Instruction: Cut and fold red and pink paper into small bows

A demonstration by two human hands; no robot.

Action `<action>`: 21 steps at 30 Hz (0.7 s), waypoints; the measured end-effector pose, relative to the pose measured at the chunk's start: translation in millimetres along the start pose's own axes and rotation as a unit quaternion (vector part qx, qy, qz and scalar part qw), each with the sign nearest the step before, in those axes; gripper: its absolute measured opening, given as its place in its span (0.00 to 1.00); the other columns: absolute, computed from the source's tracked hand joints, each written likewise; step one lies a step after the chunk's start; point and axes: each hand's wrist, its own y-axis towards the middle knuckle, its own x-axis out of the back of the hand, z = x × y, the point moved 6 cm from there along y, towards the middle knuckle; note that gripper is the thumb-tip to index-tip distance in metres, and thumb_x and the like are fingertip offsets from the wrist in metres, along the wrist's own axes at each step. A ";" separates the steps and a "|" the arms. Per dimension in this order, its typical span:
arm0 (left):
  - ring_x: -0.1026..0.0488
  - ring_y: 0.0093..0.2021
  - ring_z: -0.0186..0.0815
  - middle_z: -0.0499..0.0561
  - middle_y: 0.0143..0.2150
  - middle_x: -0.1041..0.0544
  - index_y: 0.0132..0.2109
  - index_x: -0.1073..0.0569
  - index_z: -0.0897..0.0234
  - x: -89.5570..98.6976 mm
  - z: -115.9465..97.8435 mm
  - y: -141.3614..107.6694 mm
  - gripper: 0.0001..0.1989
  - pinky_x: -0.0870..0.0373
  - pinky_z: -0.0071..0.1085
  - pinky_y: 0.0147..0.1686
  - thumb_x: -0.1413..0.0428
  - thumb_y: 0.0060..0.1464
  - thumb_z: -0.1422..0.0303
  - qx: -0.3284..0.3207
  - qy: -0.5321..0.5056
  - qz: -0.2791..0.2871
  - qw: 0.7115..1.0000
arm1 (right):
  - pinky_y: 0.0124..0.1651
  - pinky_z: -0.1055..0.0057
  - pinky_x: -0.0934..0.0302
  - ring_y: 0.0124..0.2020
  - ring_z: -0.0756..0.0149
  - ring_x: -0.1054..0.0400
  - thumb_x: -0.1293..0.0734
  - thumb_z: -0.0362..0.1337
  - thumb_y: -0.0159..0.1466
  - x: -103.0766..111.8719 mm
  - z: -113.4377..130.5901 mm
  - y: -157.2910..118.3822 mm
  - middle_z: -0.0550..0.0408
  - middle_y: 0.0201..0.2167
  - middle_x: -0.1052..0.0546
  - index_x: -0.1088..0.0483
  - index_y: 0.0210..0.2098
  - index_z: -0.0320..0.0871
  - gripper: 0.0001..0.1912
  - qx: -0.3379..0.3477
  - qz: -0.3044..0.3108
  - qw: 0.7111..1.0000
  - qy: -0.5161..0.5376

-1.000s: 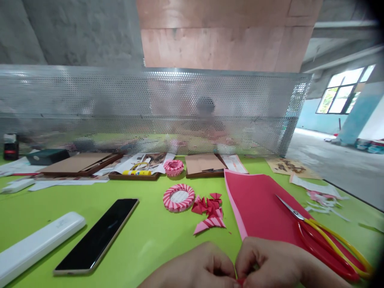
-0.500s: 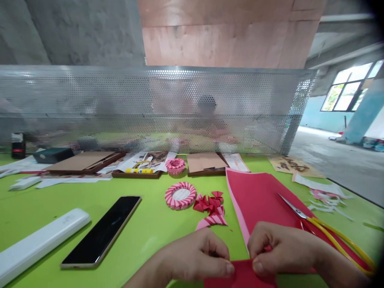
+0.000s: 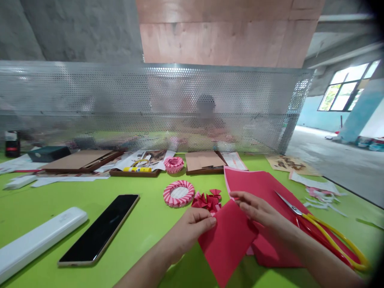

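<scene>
Red paper [image 3: 228,240] gripped by left hand [image 3: 192,228], right hand [image 3: 258,210] open, scissors [image 3: 289,204] just beside

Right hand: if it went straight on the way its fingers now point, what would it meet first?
The right hand would probably meet the folded red paper bows first, though depth is unclear.
</scene>
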 end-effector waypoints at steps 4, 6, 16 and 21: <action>0.40 0.22 0.28 0.46 0.20 0.32 0.24 0.30 0.69 -9.5 3.1 0.8 0.14 0.46 0.24 0.24 0.44 0.44 0.61 0.000 0.012 0.039 0.999 | 0.31 0.70 0.42 0.28 0.66 0.34 0.33 0.44 0.52 -19.8 -15.0 2.6 0.54 0.27 0.27 0.32 0.31 0.42 0.12 -0.018 0.063 0.996 0.053; 0.40 0.22 0.28 0.46 0.20 0.33 0.23 0.30 0.69 -6.2 2.0 2.2 0.14 0.46 0.24 0.24 0.44 0.44 0.61 -0.011 0.021 0.019 1.000 | 0.28 0.73 0.44 0.24 0.70 0.35 0.33 0.42 0.53 -17.1 -19.2 4.7 0.57 0.24 0.28 0.33 0.26 0.40 0.10 -0.020 0.052 0.997 0.057; 0.43 0.21 0.25 0.43 0.18 0.36 0.21 0.33 0.68 17.8 -6.8 3.2 0.14 0.49 0.22 0.22 0.42 0.43 0.62 -0.064 -0.030 -0.091 0.993 | 0.21 0.77 0.57 0.16 0.77 0.49 0.34 0.35 0.50 -14.2 -20.9 3.7 0.64 0.13 0.39 0.38 0.18 0.40 0.10 -0.008 0.048 0.998 0.049; 0.41 0.20 0.25 0.44 0.19 0.35 0.22 0.33 0.67 32.7 -7.9 4.7 0.14 0.45 0.22 0.23 0.46 0.48 0.63 -0.111 -0.104 -0.143 0.978 | 0.20 0.78 0.57 0.16 0.78 0.51 0.34 0.35 0.52 -0.7 -12.5 1.7 0.65 0.13 0.41 0.40 0.18 0.40 0.11 0.002 0.000 0.997 0.077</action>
